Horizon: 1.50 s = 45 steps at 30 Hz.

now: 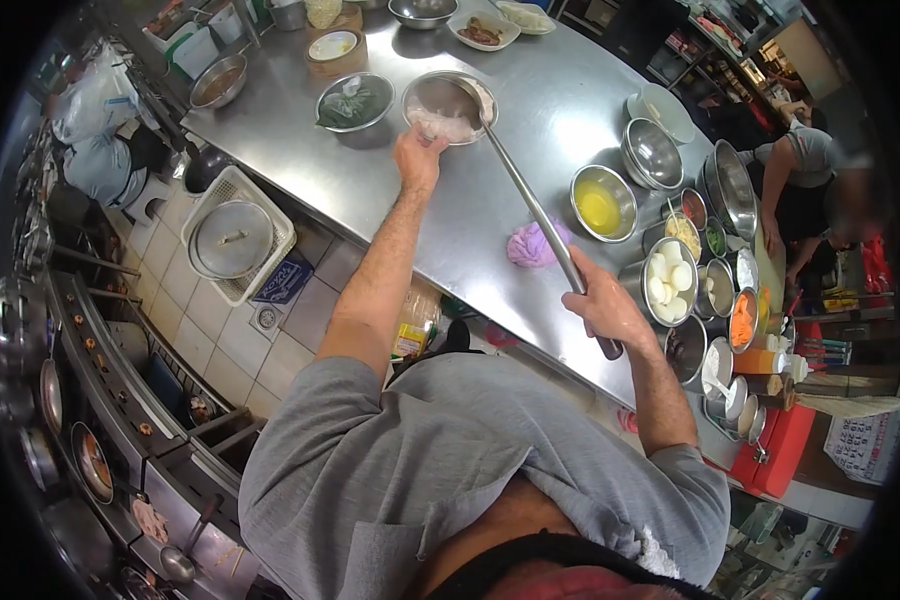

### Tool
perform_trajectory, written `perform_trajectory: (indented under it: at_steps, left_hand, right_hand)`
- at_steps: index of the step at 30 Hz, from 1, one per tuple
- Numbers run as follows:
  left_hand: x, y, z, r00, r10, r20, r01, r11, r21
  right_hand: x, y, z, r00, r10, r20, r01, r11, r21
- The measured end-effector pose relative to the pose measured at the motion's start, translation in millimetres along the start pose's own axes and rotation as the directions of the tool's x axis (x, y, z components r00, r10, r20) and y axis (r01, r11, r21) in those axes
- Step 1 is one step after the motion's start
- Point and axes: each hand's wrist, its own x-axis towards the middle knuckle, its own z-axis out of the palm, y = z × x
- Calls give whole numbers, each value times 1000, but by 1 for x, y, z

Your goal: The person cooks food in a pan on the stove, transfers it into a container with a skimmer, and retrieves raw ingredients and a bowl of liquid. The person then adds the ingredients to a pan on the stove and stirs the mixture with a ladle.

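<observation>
- At the far left stands a stove (110,370).
- Near it, a person (100,168) in a pale top is bent down low.
- A bowl of brown stuff (218,82) sits at the left end of the shiny counter (560,90).
- On the floor is a white crate (270,265), with a round lid (210,255) lying on top.
- Next on the counter is a bowl of dark green leaves (350,108).
- The left hand (420,155) has bent fingers at the near edge of the metal bowl (438,90). I cannot tell if it grips the edge or the pale, wet food (440,125) inside.
- A long ladle (530,200) slants across, its round end in that bowl.
- A purple bundle (528,246) lies under the ladle's handle.
- The right hand (608,305) is closed around the ladle, low on the handle.
- Just past it are a bowl of yellow liquid (599,208) and a pot of white balls (670,275).
- Further right is some orange food (742,322).
- At the far right, another person (785,165) leans over.
</observation>
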Motion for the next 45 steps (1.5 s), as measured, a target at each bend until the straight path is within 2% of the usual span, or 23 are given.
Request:
perform_trajectory:
  at_steps: [4, 16, 18, 20, 22, 24, 27, 29, 30, 31, 32, 34, 35, 36, 38, 39, 41, 42, 44, 45]
  left_hand:
    - [2, 1, 3, 1000, 21, 2, -21, 1000, -2]
    - [3, -4, 2, 999, 36, 21, -36, 998, 41]
    - [4, -5, 1, 998, 48, 29, -50, 997, 55]
    - [2, -2, 2, 999, 40, 34, -42, 998, 55]
    - [5, -3, 4, 999, 24, 25, -25, 998, 54]
    - [7, -5, 1, 1000, 12, 22, -13, 998, 63]
    - [6, -1, 1, 998, 22, 51, -24, 999, 48]
    - [5, 4, -1, 998, -24, 55, 20, 998, 60]
    - [6, 0, 1, 998, -23, 54, 20, 998, 62]
    - [8, -3, 3, 998, 59, 24, -61, 995, 74]
    - [11, -6, 5, 990, 142, -4, -141, 986, 88]
    - [17, -3, 7, 991, 137, -9, -135, 987, 82]
    - [20, -2, 8, 991, 132, -14, -131, 989, 75]
    - [20, 4, 5, 991, 135, -16, -134, 988, 75]
    - [15, 15, -2, 1000, 0, 25, 2, 998, -56]
    - [13, 13, -4, 1000, 0, 24, 1, 999, -54]
    - [7, 6, -4, 997, -13, -79, 13, 1000, 2]
    - [6, 2, -3, 997, -14, -79, 15, 1000, 4]
    - [6, -6, -2, 999, 2, -47, -6, 997, -77]
    - [8, -8, -2, 999, 0, -51, -4, 997, -77]
  right_hand:
    - [11, -4, 2, 997, 0, 74, -11, 990, 141]
    - [18, -11, 23, 983, -49, 180, -19, 932, 361]
    - [19, -9, 19, 982, -27, 189, -43, 934, 354]
    - [27, 0, 23, 965, -38, 258, -91, 878, 471]
    - [35, 2, 34, 961, -34, 273, -105, 872, 478]
    - [36, -1, 37, 958, -52, 283, -127, 806, 578]
    - [33, -1, 29, 949, -69, 307, -151, 756, 637]
    - [32, -3, 22, 946, -71, 315, -171, 717, 676]
    - [33, -4, 16, 936, -81, 343, -219, 629, 746]
    - [33, -4, 11, 925, -94, 369, -266, 533, 803]
    - [33, -4, 7, 925, -95, 368, -266, 531, 804]
    - [32, -3, 1, 925, -122, 360, -294, 372, 881]
    - [32, -4, -1, 930, -109, 350, -296, 340, 893]
    - [34, -4, -1, 931, -111, 348, -293, 340, 893]
    - [40, -5, 2, 954, -81, 287, -171, 640, 749]
    - [42, -7, 5, 954, -83, 288, -171, 639, 750]
    - [48, -9, 12, 982, -52, 183, -35, 896, 443]
    - [53, -7, 14, 981, -51, 185, -37, 896, 443]
    - [62, -3, 19, 993, -47, 108, 18, 967, 255]
    - [62, -4, 20, 993, -49, 111, 20, 967, 252]
